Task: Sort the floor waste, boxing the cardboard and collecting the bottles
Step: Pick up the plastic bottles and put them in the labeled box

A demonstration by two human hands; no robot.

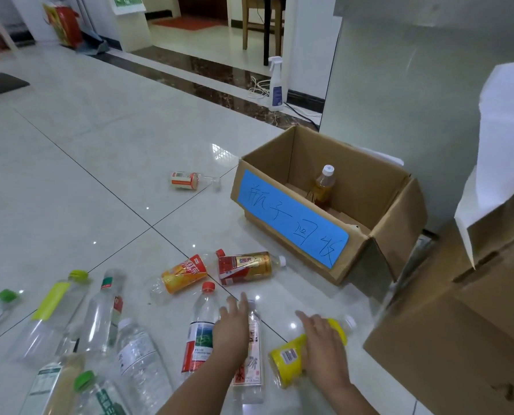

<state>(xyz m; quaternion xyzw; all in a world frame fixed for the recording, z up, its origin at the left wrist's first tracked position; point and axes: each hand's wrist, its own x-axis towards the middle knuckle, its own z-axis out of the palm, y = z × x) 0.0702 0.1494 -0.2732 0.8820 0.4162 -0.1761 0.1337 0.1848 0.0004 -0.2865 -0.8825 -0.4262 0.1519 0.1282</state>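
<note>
Indoors, glossy tiles (100, 145), left hand (234, 327) flat on bottle (249, 375), right hand (321, 336) gripping yellow bottle (288, 360)

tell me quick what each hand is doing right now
left hand: open, fingers straight, resting on the clear bottle
right hand: closed, fingers curled round the yellow bottle

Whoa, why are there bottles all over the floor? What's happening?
Someone is sorting drink bottles. Their right hand grips a yellow bottle, and their left hand rests on a clear bottle beside it. The open cardboard box with the blue sign holds one amber bottle so far. Many other bottles lie scattered on the tiles.
</note>
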